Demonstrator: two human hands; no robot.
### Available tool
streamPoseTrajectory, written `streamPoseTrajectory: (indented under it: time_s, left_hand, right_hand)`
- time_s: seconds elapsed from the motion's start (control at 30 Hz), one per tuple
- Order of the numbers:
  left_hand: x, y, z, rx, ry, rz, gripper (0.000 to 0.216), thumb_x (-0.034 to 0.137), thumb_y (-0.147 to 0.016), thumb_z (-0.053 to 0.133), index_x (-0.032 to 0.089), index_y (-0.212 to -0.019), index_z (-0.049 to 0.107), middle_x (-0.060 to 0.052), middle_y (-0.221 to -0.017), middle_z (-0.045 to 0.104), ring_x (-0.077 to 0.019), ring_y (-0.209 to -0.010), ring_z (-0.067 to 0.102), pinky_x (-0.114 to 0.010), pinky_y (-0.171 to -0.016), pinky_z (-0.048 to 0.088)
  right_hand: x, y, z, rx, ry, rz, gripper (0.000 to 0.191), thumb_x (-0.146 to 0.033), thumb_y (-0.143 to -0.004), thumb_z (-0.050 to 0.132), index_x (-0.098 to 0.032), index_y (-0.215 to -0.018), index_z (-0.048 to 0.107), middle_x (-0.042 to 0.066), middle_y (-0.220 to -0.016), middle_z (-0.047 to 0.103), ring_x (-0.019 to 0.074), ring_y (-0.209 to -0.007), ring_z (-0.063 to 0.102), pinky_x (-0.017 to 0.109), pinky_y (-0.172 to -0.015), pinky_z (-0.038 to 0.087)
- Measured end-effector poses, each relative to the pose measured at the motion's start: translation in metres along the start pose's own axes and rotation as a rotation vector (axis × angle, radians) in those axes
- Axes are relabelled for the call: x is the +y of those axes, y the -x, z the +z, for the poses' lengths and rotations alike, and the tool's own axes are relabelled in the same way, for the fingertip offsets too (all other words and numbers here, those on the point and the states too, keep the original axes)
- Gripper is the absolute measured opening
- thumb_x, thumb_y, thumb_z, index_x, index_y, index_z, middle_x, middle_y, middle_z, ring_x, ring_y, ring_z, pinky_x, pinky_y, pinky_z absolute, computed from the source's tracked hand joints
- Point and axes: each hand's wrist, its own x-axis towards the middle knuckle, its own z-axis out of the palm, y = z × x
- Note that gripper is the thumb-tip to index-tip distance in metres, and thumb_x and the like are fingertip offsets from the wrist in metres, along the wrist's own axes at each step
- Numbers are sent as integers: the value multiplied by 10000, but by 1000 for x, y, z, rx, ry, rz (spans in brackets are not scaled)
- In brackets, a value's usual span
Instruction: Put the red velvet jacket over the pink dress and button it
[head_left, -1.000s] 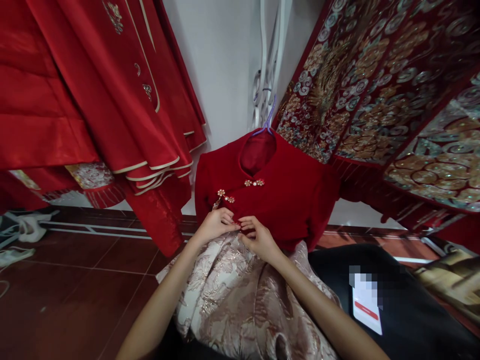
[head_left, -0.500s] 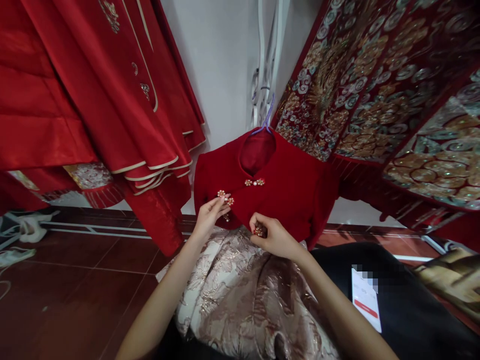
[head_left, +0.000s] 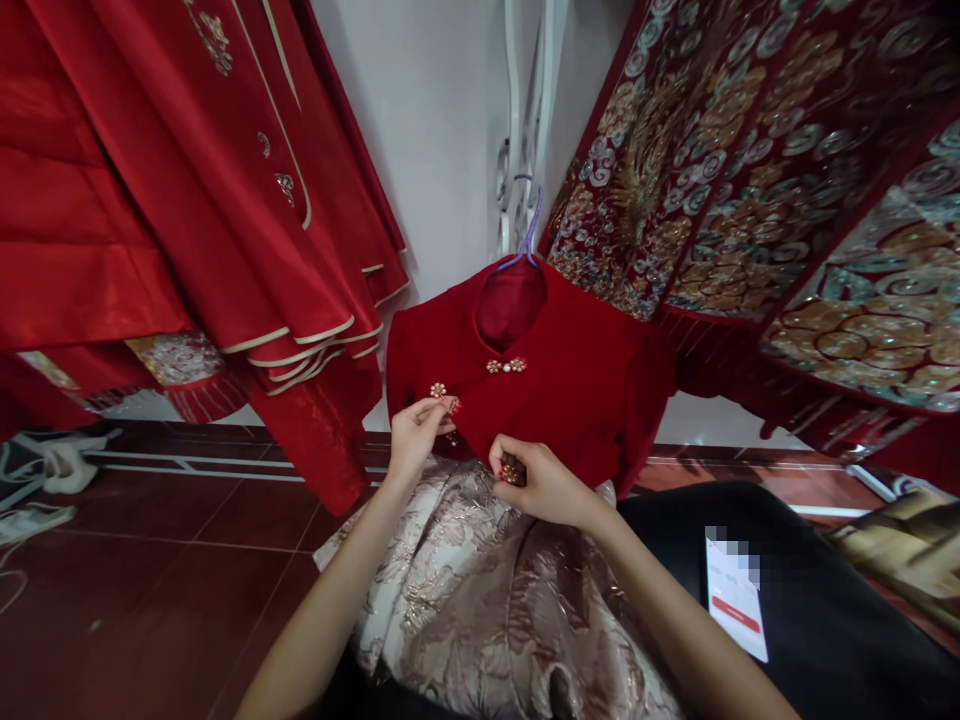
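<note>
A red velvet jacket [head_left: 577, 350] hangs by a purple hanger [head_left: 529, 235] in front of me, with a beaded flower frog button [head_left: 507, 366] closed below its collar. My left hand [head_left: 416, 428] pinches a second beaded frog button [head_left: 438, 390] on the jacket's left front; one flower shows above the fingertips, another by them. My right hand [head_left: 541, 480] is curled shut at the lower front edge, fingers around a beaded flower button [head_left: 513, 470] that they partly hide. Under both hands a pale, shiny brocade cloth [head_left: 480, 590] lies over my lap.
Red garments with cream piping [head_left: 300, 300] hang at left. Sequined dark red garments [head_left: 720, 200] hang at right. A white metal stand [head_left: 514, 130] rises behind the jacket. A phone [head_left: 736, 600] lies on a black seat [head_left: 817, 590]. White shoes [head_left: 69, 465] are at far left.
Both hands keep their grips and have shifted only slightly left in view. The left fingers now cover more of the lower beaded flower. The jacket hangs almost as before.
</note>
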Motion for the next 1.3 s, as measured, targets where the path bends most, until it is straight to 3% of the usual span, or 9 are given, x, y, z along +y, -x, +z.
streamPoseTrajectory:
  time_s: [0.1,0.17,0.37,0.53,0.63,0.77,0.9,1.07,1.3]
  left_hand:
    - [8,3,5,-92,-2,-76,505,528,-741,674,87,-985,703,-99,-852,738,-148,-667,662,-285,-627,576]
    - [15,6,7,-167,-84,-20,504,557,-803,600,103,-992,710,-104,-863,730,-173,-728,672,-285,-633,565]
    - [44,4,17,-351,-555,565,335,392,-910,532,229,-1176,656,-88,-1125,581,-166,-951,599,-243,-691,539]
    - [66,-10,41,-285,-1093,938,315,364,-955,468,220,-1166,652,-80,-986,511,-199,-934,488,-326,-778,490]
    - [75,-21,54,-370,-1212,1056,278,360,-939,508,202,-1084,685,-72,-924,510,-202,-890,461,-346,-787,444]
    - [85,-34,58,-447,-1156,1108,201,378,-879,614,227,-960,718,-66,-970,561,-207,-925,481,-361,-805,410]
    - [87,-42,55,-496,-1036,1165,144,360,-822,693,221,-858,707,-32,-1073,665,-205,-1040,532,-439,-981,368]
    - [84,-47,56,-497,-920,1208,111,323,-846,665,220,-862,703,9,-889,718,-165,-957,627,-544,-1172,170]
    - [94,-48,61,-496,-1044,1124,143,344,-837,669,208,-794,673,29,-796,663,-170,-898,637,-641,-1160,-100]
  right_hand:
    - [-3,2,-7,-74,15,9,157,-89,-697,540,-203,-762,453,-66,-667,463,83,-592,394,203,-568,295]
    - [-6,5,-15,-157,20,15,147,-113,-714,572,-200,-765,465,-61,-673,479,82,-594,408,205,-565,307]
    - [-6,15,-36,-300,-35,105,252,-326,-787,672,-197,-739,462,-52,-606,520,79,-545,448,208,-506,319]
    - [-3,19,-50,-370,-32,137,267,-335,-787,692,-195,-744,468,-45,-599,563,77,-536,483,204,-500,343]
    - [-4,23,-59,-390,-25,144,266,-333,-780,705,-191,-744,482,-41,-613,572,77,-556,497,204,-512,366]
    - [-8,29,-73,-375,-93,186,260,-393,-802,687,-183,-856,544,7,-744,664,111,-666,603,235,-614,477]
    - [-7,33,-86,-245,-80,198,272,-409,-852,631,-178,-982,572,44,-870,697,139,-798,651,283,-748,526]
    - [-7,34,-94,-143,-50,198,252,-408,-883,595,-180,-988,585,38,-879,682,137,-808,631,285,-754,515]
    - [-8,30,-89,-90,-46,188,229,-403,-892,581,-186,-963,592,42,-881,679,151,-812,629,304,-749,510]
